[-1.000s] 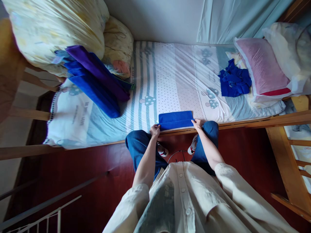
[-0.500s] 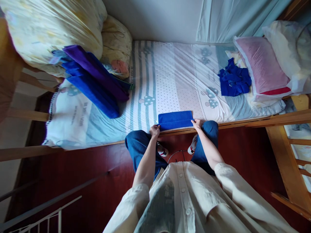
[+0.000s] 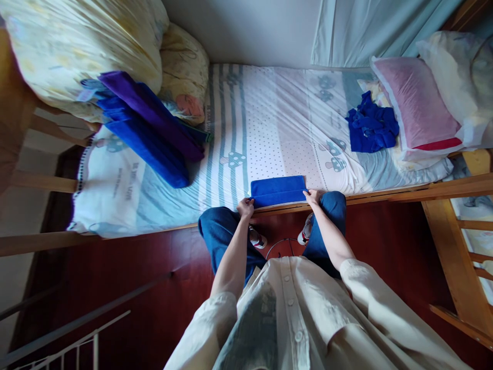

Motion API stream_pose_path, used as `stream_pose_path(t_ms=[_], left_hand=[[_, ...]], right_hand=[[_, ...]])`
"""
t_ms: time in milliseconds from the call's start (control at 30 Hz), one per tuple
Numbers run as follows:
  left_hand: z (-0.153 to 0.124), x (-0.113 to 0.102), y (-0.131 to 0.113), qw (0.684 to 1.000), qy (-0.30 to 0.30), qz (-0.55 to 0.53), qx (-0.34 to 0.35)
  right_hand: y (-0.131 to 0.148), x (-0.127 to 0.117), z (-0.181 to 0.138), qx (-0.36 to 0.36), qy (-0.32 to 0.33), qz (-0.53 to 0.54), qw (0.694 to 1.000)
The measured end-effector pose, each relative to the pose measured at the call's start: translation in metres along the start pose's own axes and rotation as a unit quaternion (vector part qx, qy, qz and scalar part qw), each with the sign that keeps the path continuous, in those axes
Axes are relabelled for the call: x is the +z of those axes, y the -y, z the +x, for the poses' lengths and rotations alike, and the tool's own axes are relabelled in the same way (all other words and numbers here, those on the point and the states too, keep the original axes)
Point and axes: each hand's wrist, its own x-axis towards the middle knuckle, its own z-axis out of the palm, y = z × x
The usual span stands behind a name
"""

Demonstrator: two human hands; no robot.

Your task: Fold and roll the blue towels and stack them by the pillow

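A blue cloth (image 3: 278, 189), folded into a flat rectangle, lies on the front edge of the bed between my hands. My left hand (image 3: 245, 207) pinches its near left corner. At the near right corner, my right hand (image 3: 312, 197) grips the cloth between thumb and fingers. A crease runs across the cloth, parallel to the bed's edge. To the right rests a crumpled blue cloth (image 3: 372, 125). On the left, long folded cloths in blue (image 3: 150, 149) and purple (image 3: 154, 118) lean against a bulky yellow bundle (image 3: 88, 46).
The bed (image 3: 265, 108) has a patterned sheet and a wooden side rail (image 3: 416, 192). A pink pillow (image 3: 418, 103) lies at the right, and a pale curtain (image 3: 358, 31) hangs behind. Below me are a red floor (image 3: 154, 267) and a white metal rail (image 3: 92, 336).
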Motion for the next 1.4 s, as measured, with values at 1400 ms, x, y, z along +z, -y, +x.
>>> stream_pose_path(t_ms=[1400], left_hand=[[-0.008, 0.011, 0.026, 0.887, 0.082, 0.248, 0.382]], right_hand=[[0.004, 0.0, -0.024, -0.271, 0.092, -0.227, 0.931]])
